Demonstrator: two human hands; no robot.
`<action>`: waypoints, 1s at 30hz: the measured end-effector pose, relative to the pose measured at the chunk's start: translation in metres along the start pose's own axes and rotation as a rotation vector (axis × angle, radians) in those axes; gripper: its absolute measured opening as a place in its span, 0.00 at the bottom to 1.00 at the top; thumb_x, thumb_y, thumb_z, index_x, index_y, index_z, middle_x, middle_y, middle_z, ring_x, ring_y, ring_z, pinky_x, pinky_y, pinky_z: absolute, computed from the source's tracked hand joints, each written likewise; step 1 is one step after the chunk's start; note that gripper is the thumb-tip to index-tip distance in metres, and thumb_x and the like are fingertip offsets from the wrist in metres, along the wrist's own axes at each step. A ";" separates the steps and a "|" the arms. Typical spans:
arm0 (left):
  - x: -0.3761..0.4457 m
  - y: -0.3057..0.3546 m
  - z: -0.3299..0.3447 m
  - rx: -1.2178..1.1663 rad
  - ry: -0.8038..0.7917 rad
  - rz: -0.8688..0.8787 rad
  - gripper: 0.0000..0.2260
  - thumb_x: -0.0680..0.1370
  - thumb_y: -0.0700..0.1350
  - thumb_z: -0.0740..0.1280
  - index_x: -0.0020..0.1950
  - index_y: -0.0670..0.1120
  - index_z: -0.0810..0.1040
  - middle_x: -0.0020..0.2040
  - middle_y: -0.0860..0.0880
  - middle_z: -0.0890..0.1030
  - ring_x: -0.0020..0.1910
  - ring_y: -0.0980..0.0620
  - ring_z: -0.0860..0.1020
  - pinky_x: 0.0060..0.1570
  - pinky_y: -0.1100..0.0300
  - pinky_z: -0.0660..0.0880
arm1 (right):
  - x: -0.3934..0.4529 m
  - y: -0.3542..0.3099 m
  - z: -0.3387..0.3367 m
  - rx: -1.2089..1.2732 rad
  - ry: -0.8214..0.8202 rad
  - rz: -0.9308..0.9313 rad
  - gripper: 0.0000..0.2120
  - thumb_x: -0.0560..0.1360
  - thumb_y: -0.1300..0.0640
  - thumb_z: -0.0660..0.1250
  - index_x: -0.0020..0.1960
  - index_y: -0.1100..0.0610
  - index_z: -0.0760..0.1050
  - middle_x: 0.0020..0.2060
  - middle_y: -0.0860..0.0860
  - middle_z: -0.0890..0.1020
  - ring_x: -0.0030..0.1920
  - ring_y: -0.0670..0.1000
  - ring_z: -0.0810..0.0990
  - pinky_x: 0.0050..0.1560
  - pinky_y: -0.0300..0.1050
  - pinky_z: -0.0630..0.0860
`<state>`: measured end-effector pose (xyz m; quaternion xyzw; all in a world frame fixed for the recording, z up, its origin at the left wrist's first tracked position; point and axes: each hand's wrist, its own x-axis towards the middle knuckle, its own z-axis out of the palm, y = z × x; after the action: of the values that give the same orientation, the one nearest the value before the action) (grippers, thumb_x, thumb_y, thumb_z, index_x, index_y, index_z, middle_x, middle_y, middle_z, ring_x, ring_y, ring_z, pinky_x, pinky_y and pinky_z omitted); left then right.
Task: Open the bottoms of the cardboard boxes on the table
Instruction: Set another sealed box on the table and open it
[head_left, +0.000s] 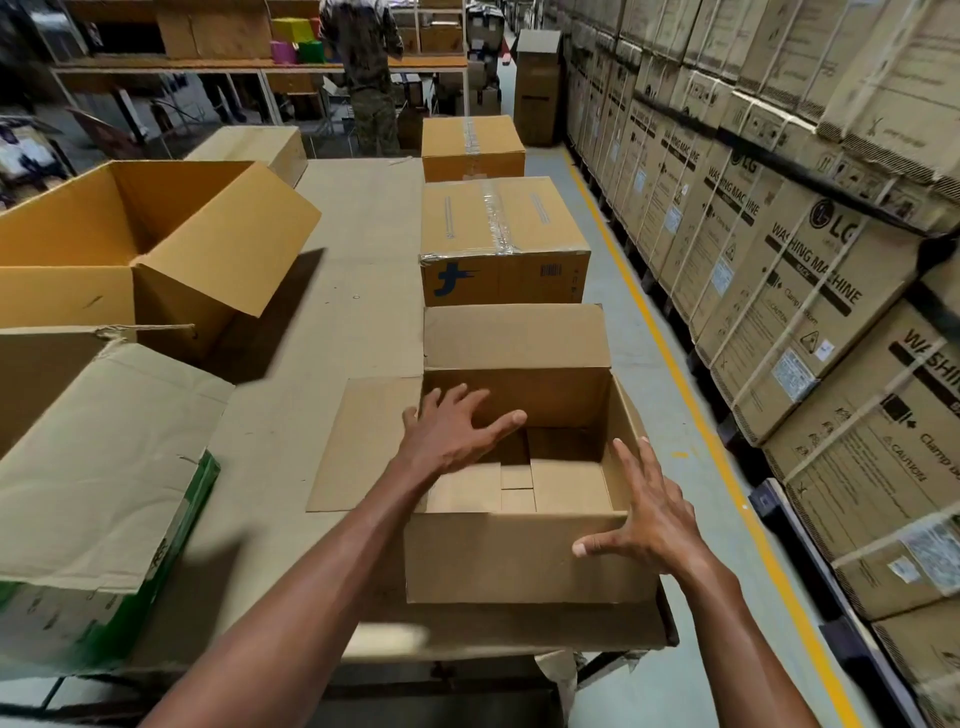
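Hands spread over the open cardboard box (524, 556) at the table's (332, 332) near right corner: left grip (447, 436) open above it, right grip (644, 525) open at its right wall.

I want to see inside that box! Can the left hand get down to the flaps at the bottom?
Probably yes. The left hand hovers open over the open box, whose top flaps are folded out, and nothing lies above the bottom flaps.

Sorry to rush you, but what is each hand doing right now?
Left hand: open, fingers spread over the open box, holding nothing.
Right hand: open, fingers spread at the box's near right corner.
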<state>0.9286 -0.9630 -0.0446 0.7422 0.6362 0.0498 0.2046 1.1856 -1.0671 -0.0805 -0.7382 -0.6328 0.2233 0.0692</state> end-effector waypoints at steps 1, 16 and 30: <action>0.015 0.004 -0.002 0.049 0.072 0.029 0.36 0.76 0.73 0.53 0.80 0.57 0.57 0.82 0.50 0.54 0.81 0.44 0.51 0.74 0.35 0.50 | 0.000 0.000 0.000 -0.001 0.002 -0.004 0.71 0.54 0.29 0.79 0.80 0.42 0.34 0.79 0.47 0.31 0.80 0.61 0.47 0.75 0.63 0.59; 0.100 -0.011 0.027 0.232 0.152 0.066 0.23 0.83 0.59 0.45 0.70 0.52 0.69 0.68 0.45 0.75 0.67 0.44 0.71 0.67 0.40 0.60 | 0.001 0.005 0.005 0.046 0.017 0.004 0.72 0.53 0.28 0.78 0.79 0.40 0.32 0.78 0.43 0.29 0.81 0.60 0.45 0.76 0.62 0.54; 0.067 -0.020 0.011 -0.173 0.215 0.261 0.26 0.80 0.54 0.65 0.77 0.51 0.66 0.78 0.45 0.64 0.77 0.45 0.61 0.75 0.40 0.59 | -0.024 0.014 0.003 0.163 0.017 -0.046 0.61 0.58 0.29 0.77 0.77 0.30 0.39 0.80 0.42 0.36 0.80 0.53 0.35 0.77 0.60 0.40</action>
<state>0.9262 -0.8992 -0.0747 0.7885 0.5462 0.2093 0.1902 1.1942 -1.0936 -0.0824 -0.7172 -0.6288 0.2661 0.1394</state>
